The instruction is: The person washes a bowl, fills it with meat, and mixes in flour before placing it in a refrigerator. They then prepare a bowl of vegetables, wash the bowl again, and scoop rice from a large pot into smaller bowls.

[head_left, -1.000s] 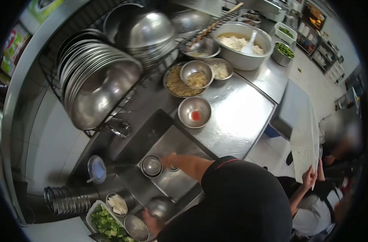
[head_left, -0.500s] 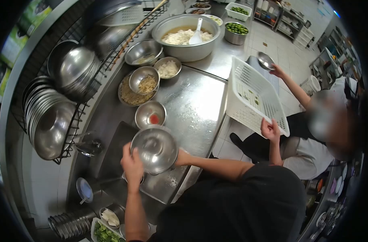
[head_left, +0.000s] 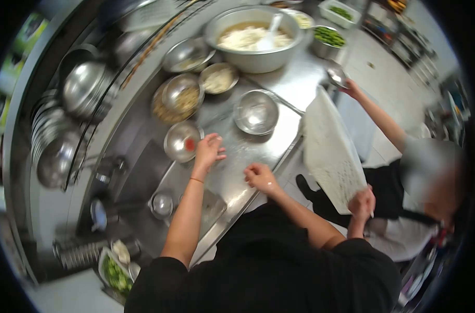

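Note:
An empty-looking steel bowl (head_left: 256, 112) stands on the metal counter ahead of both hands, touched by neither. My left hand (head_left: 210, 152) hovers over the counter, fingers apart and holding nothing. Just left of it sits a small steel bowl (head_left: 177, 141) with something red inside. Nearer the counter's front edge is my right hand (head_left: 261, 177), its fingers loosely curled in and nothing visible in them. A smaller bowl or strainer (head_left: 162, 205) lies by the sink, left of my left forearm; blur hides its details.
Bowls of minced food (head_left: 188, 99) and a white food (head_left: 217, 81) line the wall side. A large pot (head_left: 255, 62) holds pale food and a white ladle (head_left: 269, 37). Steel bowls (head_left: 83, 86) fill the rack. At right, a co-worker (head_left: 430, 193) holds a white basket (head_left: 331, 156) and bowl (head_left: 335, 73).
The steel bowl that was in my hands now stands farther forward on the counter, let go. Both hands are apart from it. The co-worker's basket has tilted more upright.

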### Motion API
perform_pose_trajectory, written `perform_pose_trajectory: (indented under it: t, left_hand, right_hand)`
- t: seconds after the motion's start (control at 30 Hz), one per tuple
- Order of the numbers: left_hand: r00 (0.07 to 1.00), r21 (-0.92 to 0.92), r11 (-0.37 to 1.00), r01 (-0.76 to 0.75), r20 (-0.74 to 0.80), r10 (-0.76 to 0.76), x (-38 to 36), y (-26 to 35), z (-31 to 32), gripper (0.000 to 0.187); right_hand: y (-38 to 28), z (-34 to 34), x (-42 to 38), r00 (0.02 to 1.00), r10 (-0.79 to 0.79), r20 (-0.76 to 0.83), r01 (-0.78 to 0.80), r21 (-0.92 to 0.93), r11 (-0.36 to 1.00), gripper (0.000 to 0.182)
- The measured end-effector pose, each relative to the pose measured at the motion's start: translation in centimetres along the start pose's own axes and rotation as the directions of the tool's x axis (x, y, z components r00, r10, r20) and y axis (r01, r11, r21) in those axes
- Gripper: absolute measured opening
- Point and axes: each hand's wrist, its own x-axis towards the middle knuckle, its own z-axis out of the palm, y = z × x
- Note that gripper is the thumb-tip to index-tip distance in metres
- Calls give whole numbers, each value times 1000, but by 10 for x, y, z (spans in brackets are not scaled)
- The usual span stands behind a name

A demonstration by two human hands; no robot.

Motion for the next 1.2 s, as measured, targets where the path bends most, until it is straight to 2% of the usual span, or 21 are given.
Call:
perform_pose_trajectory:
  t: [0.07,0.13,0.2,0.3,0.4,0.43,0.5,0.57,0.6,0.63,0.7,0.73,0.8,0.83,0.87,0.9,0.93,0.97,1.0,1.07,1.2]
  left_hand:
    - [943,-28,993,-117,311,120,-29,-25,-53,40]
    - [988,-60,992,-114,94,119,-66,-40,-116,26]
    - [939,-50,997,-58,-343,37,-53,-81,-201,15]
    - [693,-75,934,-350,-691,204,-9,-83,-317,19]
    - [401,-52,620,-782,-804,439,66,-34,-394,16]
    - [422,-73,617,-784,-791,443,83,-24,-401,16]
    - [666,-280,781,-559,-712,221,88,-41,-406,16]
    - [749,-644,404,-650,-632,198,75,-101,-391,17]
    - [808,-766,389,-512,-275,521,48,-140,-369,31]
    - [965,-797,544,-263,-226,135,50,-192,-356,16]
    - [798,-707,648,-283,-549,-250,19,-172,-280,9]
    - [813,-716,649,-257,-523,-255,17,-183,-284,9]
    - [915,-694,668,-269,-400,-47,18,-206,-324,6]
    - [934,-743,630,-226,-349,-77,6,-189,-330,7]
    - [880,-688,672,-275,-462,-113,9,-194,-345,7]
    - [866,-696,672,-252,-472,-164,14,-191,-356,13]
    - [935,-653,719,-239,-354,-11,-6,-155,-338,24]
    - [928,-699,633,-333,-361,89,-4,-170,-357,36]
    - [945,-796,519,-312,-316,82,-10,-158,-362,38]
    - [884,-781,491,-385,-465,-46,-20,-94,-348,36]
    - [770,-603,715,-353,-621,-144,-25,-68,-351,32]
  right_hand:
    - [-5,-6,-2,998,-32,56,35,-56,998,22]
    - [-14,-10,-4,988,-50,149,63,-83,995,17]
    - [-27,-7,-7,976,10,218,-22,52,998,13]
    - [-31,2,0,956,51,289,-54,3,999,15]
    - [-30,31,6,956,75,282,-83,16,996,18]
    - [-30,42,9,942,104,319,-108,-5,994,18]
    - [-31,63,8,913,167,373,-160,-50,986,19]
    - [-33,84,8,893,181,413,-149,-110,983,19]
    - [-36,96,13,875,158,457,-105,-139,985,19]
    - [-30,109,18,871,154,466,-94,-150,984,16]
    - [-22,145,35,861,91,501,94,-333,938,16]
    - [-21,170,41,849,-74,523,232,-244,941,15]
    - [-11,233,67,779,-176,602,418,-289,861,12]
    - [-29,271,68,799,-235,553,408,-212,888,13]
    - [-21,314,80,749,-435,500,561,-129,817,11]
    - [-19,356,89,758,-335,560,254,219,942,12]
    - [-45,393,88,890,-198,410,268,-120,956,11]
    - [-42,432,95,931,-59,361,41,56,998,15]
    - [-60,453,98,876,212,433,-345,255,903,19]
    - [-31,534,136,892,140,429,-182,58,982,21]
    - [-71,533,129,899,215,381,-182,-121,976,41]
